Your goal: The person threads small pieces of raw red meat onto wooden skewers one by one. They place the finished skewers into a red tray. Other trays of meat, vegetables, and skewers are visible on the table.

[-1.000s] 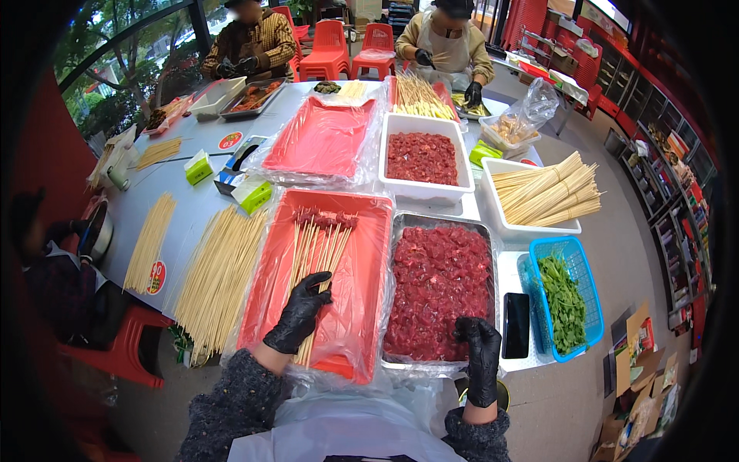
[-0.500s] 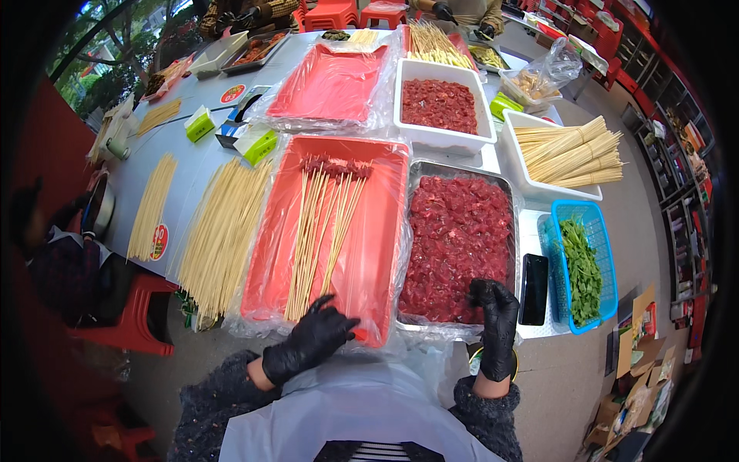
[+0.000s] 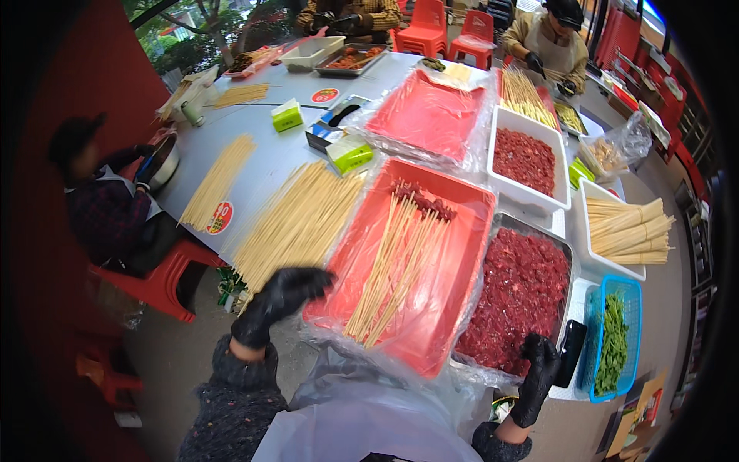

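The left hand (image 3: 283, 304), in a black glove, hangs blurred between the near end of a broad spread of bare, pale wooden skewers (image 3: 300, 219) and the near left corner of a red rectangular plastic-lined tray (image 3: 443, 312). Its fingers reach loosely to the right, released, with nothing seen in them. Inside the red tray lie long wooden skewers threaded with dark red meat (image 3: 396, 266), meat ends at the far side and bare ends toward the wearer, apart from both hands. The right hand (image 3: 539, 373), also black-gloved, is at the near right corner of a silver metal tray (image 3: 572, 269) filled with raw, dark red meat chunks (image 3: 516, 292); its fingers are curled, and I cannot tell whether they grasp anything. Just beside that hand lies a black, flat phone (image 3: 570, 353), next to a blue openwork plastic basket (image 3: 636, 339) of leafy greens (image 3: 612, 346). Beyond the basket, a white plastic tub (image 3: 586, 240) holds bundled pale wooden sticks (image 3: 627, 227). At the left, a seated person (image 3: 108, 204) is beside a round metal bowl (image 3: 165, 168)
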`<action>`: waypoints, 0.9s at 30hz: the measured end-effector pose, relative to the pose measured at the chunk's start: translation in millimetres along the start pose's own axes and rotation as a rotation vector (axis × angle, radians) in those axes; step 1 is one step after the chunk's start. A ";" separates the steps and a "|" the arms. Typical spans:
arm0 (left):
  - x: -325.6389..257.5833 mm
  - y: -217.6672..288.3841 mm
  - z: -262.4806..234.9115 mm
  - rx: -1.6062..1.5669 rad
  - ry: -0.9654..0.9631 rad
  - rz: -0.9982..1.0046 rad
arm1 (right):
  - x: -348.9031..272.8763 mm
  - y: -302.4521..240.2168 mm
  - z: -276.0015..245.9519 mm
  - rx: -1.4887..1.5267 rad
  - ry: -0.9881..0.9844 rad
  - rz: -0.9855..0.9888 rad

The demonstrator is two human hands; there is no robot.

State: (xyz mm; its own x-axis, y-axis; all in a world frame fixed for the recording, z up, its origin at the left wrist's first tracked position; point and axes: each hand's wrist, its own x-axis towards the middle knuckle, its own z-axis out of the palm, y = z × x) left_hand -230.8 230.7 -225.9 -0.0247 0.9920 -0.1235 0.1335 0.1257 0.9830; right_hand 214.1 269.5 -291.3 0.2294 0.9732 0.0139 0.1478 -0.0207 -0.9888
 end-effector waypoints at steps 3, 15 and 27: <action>40.1 -41.3 -36.2 0.971 0.686 0.191 | 1.0 3.3 3.1 -0.013 0.006 0.002; 90.9 -137.4 -67.6 1.183 0.739 0.237 | -0.7 -10.1 5.7 -0.021 0.029 0.014; 83.9 -108.0 -88.7 1.168 0.728 0.016 | 15.5 1.8 16.7 -0.154 -0.075 -0.048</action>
State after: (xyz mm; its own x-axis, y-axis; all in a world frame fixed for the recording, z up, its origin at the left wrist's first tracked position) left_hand -335.2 299.7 -330.4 -0.4755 0.8110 0.3410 0.8771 0.4071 0.2549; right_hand 201.8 288.3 -295.3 0.1466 0.9882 0.0440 0.3043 -0.0027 -0.9526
